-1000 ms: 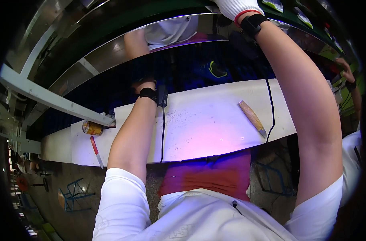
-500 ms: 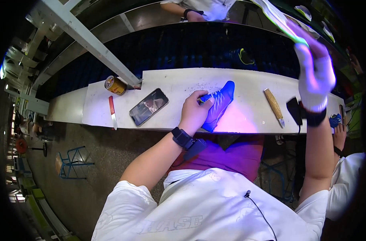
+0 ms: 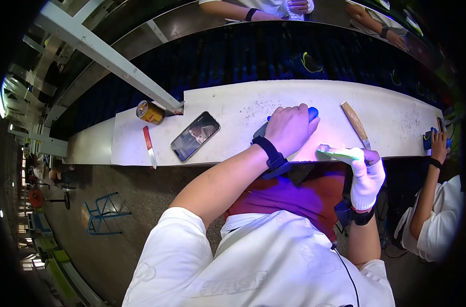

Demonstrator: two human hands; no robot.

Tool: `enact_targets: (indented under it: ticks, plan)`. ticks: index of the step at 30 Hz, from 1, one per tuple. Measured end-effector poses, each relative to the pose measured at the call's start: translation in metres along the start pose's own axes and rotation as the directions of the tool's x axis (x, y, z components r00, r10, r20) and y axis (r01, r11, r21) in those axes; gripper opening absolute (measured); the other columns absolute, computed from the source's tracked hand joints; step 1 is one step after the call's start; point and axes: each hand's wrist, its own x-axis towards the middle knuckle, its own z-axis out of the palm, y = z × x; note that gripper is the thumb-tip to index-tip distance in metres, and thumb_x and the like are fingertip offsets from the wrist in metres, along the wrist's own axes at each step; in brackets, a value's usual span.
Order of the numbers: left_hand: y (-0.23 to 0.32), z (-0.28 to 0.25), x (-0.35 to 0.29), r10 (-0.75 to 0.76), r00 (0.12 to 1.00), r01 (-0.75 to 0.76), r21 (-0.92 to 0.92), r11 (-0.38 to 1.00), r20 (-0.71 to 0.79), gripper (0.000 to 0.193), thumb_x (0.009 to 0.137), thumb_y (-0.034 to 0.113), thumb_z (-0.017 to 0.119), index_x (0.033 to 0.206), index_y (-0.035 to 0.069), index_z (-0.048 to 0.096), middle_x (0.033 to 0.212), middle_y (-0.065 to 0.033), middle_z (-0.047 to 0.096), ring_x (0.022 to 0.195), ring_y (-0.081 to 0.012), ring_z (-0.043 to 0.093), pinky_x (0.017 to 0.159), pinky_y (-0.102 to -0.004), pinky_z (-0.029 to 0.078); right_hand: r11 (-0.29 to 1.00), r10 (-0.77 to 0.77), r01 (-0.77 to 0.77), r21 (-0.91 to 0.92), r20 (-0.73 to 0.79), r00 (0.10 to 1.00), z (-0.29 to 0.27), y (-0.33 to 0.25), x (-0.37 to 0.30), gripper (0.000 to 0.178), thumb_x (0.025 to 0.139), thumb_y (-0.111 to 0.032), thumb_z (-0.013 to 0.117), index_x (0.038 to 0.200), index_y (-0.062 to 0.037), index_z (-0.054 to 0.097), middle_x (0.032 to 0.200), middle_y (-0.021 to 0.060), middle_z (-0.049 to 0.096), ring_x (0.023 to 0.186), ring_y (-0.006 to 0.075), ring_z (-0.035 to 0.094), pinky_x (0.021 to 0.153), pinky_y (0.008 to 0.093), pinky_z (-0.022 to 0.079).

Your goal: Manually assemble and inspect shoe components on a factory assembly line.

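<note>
A blue shoe is pressed onto the white counter by the bare left hand, whose fingers are curled down over it; only the shoe's far tip and a dark part at the hand's left are seen. A black band is worn on that wrist. The right hand, gloved in white, is closed around a pale green strip, which is held level at the counter's near edge, just right of the left hand. A purple glow is cast on the counter and on the lap below.

A wooden-handled knife is laid on the counter right of the shoe, apart from it. Left of the shoe a phone is lying face up, its screen lit. Further left a red-handled blade is laid near the edge, and a yellow can is lying on its side beside a white post. At the far right, another person's hand is seen at the counter's end.
</note>
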Motion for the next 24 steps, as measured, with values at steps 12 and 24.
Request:
enact_targets:
  ticks: [12, 24]
  plan:
    - [0.009, 0.023, -0.07, 0.086, 0.858, -0.434, -0.625, 0.648, -0.506, 0.055, 0.105, 0.042, 0.065, 0.137, 0.0, 0.051, 0.123, -0.0218, 0.064, 0.113, -0.0387, 0.065, 0.103, -0.0455, 0.051, 0.948, 0.038, -0.019, 0.318, -0.054, 0.998, 0.01, 0.025, -0.005, 0.04, 0.097, -0.028, 0.079, 0.112, -0.0004, 0.055, 0.116, 0.0273, 0.072, 0.117, 0.0352, 0.07, 0.105, 0.0464, 0.054]
    - [0.005, 0.009, -0.078, 0.273, 0.833, -0.527, -0.543, 0.654, -0.481, 0.045, 0.107, 0.029, 0.064, 0.139, 0.0, 0.05, 0.136, -0.0225, 0.062, 0.13, -0.0345, 0.059, 0.124, -0.0536, 0.031, 0.928, 0.075, -0.184, 0.325, 0.321, 0.944, 0.025, -0.016, 0.011, 0.039, 0.076, -0.02, 0.093, 0.091, -0.0059, 0.06, 0.15, 0.0303, 0.054, 0.143, 0.043, 0.051, 0.121, 0.0576, 0.038]
